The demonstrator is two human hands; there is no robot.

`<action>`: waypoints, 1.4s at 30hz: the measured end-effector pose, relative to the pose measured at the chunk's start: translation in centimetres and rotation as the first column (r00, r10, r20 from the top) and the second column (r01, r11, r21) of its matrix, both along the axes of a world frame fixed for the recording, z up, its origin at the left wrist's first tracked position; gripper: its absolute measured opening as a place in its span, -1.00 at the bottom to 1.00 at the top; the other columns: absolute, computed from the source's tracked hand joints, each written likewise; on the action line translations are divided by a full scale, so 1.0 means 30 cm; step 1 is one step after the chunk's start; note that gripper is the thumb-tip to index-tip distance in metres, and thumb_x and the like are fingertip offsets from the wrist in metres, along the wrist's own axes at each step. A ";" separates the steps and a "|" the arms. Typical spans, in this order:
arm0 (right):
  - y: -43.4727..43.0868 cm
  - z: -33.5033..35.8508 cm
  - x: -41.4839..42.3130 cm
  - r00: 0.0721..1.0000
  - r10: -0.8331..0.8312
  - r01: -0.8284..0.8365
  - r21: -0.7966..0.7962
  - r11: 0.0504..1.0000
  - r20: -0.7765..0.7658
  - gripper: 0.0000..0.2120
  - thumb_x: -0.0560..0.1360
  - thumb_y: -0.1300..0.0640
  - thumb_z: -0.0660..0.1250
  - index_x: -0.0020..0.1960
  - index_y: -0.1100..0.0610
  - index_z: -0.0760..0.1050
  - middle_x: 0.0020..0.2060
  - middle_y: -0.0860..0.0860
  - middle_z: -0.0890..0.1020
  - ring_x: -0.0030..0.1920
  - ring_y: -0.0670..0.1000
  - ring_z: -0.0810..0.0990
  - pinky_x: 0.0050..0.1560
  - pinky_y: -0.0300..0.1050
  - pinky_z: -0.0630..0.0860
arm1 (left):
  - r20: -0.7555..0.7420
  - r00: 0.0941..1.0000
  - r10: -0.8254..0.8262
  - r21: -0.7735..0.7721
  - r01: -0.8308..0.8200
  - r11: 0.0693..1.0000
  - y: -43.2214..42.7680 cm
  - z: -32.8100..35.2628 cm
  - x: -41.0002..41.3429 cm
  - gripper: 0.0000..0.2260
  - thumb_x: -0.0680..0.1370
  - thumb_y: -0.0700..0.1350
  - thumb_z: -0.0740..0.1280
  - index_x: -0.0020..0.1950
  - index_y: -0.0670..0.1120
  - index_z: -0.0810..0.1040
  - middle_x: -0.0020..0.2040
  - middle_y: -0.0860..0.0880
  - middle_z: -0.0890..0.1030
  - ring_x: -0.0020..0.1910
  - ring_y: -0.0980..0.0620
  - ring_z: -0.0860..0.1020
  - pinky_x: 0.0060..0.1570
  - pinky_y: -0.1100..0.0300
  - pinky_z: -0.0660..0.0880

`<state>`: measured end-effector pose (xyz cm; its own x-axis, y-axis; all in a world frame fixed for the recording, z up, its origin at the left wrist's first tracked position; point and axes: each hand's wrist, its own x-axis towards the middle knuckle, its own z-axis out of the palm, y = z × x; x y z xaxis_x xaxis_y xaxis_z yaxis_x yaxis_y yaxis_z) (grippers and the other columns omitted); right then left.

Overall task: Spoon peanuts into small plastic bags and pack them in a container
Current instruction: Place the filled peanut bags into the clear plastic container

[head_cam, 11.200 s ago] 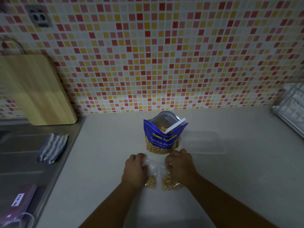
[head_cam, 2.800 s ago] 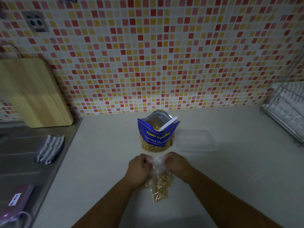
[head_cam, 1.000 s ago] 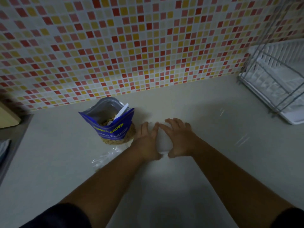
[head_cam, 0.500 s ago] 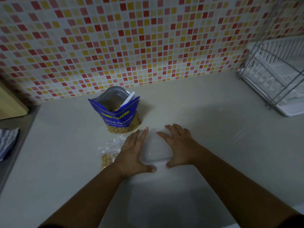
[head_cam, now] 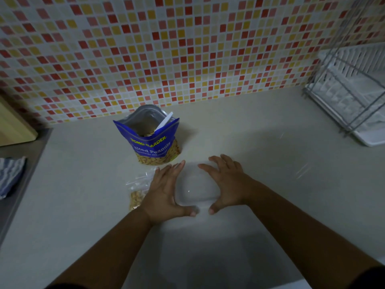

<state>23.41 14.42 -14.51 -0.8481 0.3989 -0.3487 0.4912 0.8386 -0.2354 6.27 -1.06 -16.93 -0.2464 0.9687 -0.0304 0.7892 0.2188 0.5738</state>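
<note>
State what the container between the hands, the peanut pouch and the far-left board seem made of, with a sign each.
Container: probably clear glossy plastic; the counter shows through, with a glint. Peanut pouch: likely printed plastic film; silvery lining inside. Board: seemingly pale matt wood; faint streaks.

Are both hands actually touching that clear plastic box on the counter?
Touching. The head view shows the left hand and right hand pressed flat against opposite sides of the clear plastic box, thumbs at its near edge.
</note>
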 end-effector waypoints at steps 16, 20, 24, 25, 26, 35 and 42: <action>0.165 0.104 -0.053 0.914 -0.356 0.341 -0.108 0.934 -0.194 0.06 0.14 -0.37 0.47 0.48 -0.20 0.00 0.52 0.07 0.02 0.51 0.18 -0.04 0.47 0.22 0.03 | 0.008 0.997 0.078 0.040 -0.078 0.996 -0.022 0.000 0.006 0.11 0.16 0.40 0.39 0.44 0.20 -0.30 0.50 0.07 0.14 0.49 0.06 0.08 0.44 0.05 -0.27; 0.197 0.049 -0.124 0.883 -0.447 0.438 -0.086 0.895 -0.142 0.04 0.14 -0.46 0.38 0.48 -0.22 0.01 0.52 0.08 0.02 0.51 0.21 -0.04 0.46 0.27 0.03 | 0.005 0.998 0.057 0.055 -0.057 0.997 -0.024 -0.006 0.005 0.09 0.18 0.42 0.38 0.44 0.22 -0.30 0.41 0.23 0.04 0.42 0.22 0.00 0.44 0.05 -0.29; 0.207 -0.013 -0.161 0.902 -0.431 0.428 -0.060 0.902 -0.028 0.02 0.14 -0.50 0.34 0.48 -0.19 0.05 0.52 0.09 0.05 0.50 0.22 -0.01 0.45 0.28 0.03 | 0.011 0.998 0.060 0.054 -0.060 0.997 -0.026 -0.010 0.003 0.09 0.18 0.42 0.38 0.42 0.25 -0.32 0.42 0.25 0.00 0.43 0.24 -0.01 0.46 0.04 -0.28; 0.211 -0.022 -0.167 0.900 -0.435 0.432 -0.080 0.898 -0.019 0.01 0.14 -0.50 0.34 0.47 -0.20 0.06 0.52 0.09 0.07 0.50 0.22 0.00 0.45 0.28 0.04 | 0.015 0.998 0.064 0.055 -0.065 0.996 -0.027 -0.011 0.001 0.09 0.18 0.42 0.39 0.42 0.27 -0.32 0.43 0.25 0.00 0.43 0.22 0.00 0.47 0.03 -0.27; 0.215 -0.027 -0.171 0.899 -0.438 0.435 -0.100 0.895 -0.017 0.00 0.14 -0.50 0.35 0.47 -0.21 0.08 0.52 0.08 0.08 0.50 0.22 0.01 0.45 0.28 0.04 | 0.020 0.998 0.067 0.051 -0.068 0.996 -0.028 -0.013 -0.001 0.09 0.18 0.41 0.39 0.42 0.29 -0.33 0.43 0.25 0.01 0.44 0.21 0.00 0.47 0.03 -0.26; 0.244 -0.051 -0.186 0.914 -0.405 0.404 -0.070 0.912 -0.003 -0.02 0.14 -0.52 0.31 0.46 -0.23 0.09 0.52 0.07 0.10 0.50 0.21 0.04 0.45 0.23 0.06 | 0.024 0.999 0.044 0.016 -0.044 0.999 -0.022 -0.013 -0.004 0.09 0.17 0.41 0.40 0.39 0.34 -0.35 0.45 0.13 0.16 0.44 0.18 0.04 0.45 0.09 -0.29; 0.254 -0.078 -0.176 0.944 -0.323 0.326 -0.037 0.945 0.065 -0.15 0.27 -0.48 0.25 0.47 -0.30 0.03 0.55 0.01 -0.07 0.54 0.16 -0.11 0.50 0.18 -0.09 | -0.002 0.999 0.050 0.040 -0.050 0.998 -0.018 -0.020 -0.001 0.13 0.17 0.35 0.46 0.50 0.12 -0.18 0.46 0.02 0.25 0.46 0.09 0.14 0.46 0.09 -0.24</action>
<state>18.14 22.03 -16.84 -0.6533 0.6312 -0.4182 0.7488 0.6201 -0.2340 6.24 -1.60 -17.54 -0.2946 0.9556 0.0088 0.7798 0.2351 0.5802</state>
